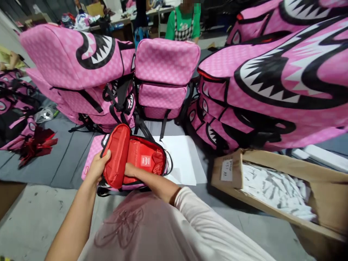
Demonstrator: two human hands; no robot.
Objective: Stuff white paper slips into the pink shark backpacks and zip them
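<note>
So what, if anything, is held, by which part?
The left hand holds the pink checkered backpack by its red flap, at the edge; the right hand is inside, its hold unclear.

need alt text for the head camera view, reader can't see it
The left hand holds back the red-lined flap of an open pink bag while the right hand reaches inside. More pink bags, some with toothy mouth prints, stand behind, and an open cardboard box of small white items sits to the right.
</note>
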